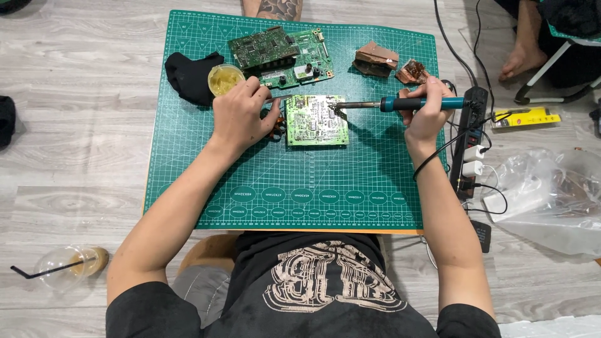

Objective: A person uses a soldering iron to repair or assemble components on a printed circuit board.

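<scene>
1. Head view, the work: I saw the small green circuit board (pixel 316 120) lying flat near the middle of the green cutting mat (pixel 188 169), between the two hands and closer to the left one.
2. Head view, right hand (pixel 427 112): its fingers were curled tight around the blue handle of the soldering iron (pixel 400 104). The iron's long axis ran nearly level, pointing left from the hand, and its tip reached the board's right edge; I could not tell whether it touched a joint.
3. Head view, left hand (pixel 241 116): it rested just beside the board's left edge, fingers bent and pressed together, thumb toward the board. It seemed to pinch something thin, but I could not make out what.
4. Head view, surroundings: a round tin of yellowish flux (pixel 225 79) sat just behind the left hand, next to a black cloth (pixel 186 76). Two larger circuit boards (pixel 282 55) lay overlapped farther back, brown scraps (pixel 375 59) to their right, and a black power strip (pixel 471 134) at the mat's right edge.
</scene>
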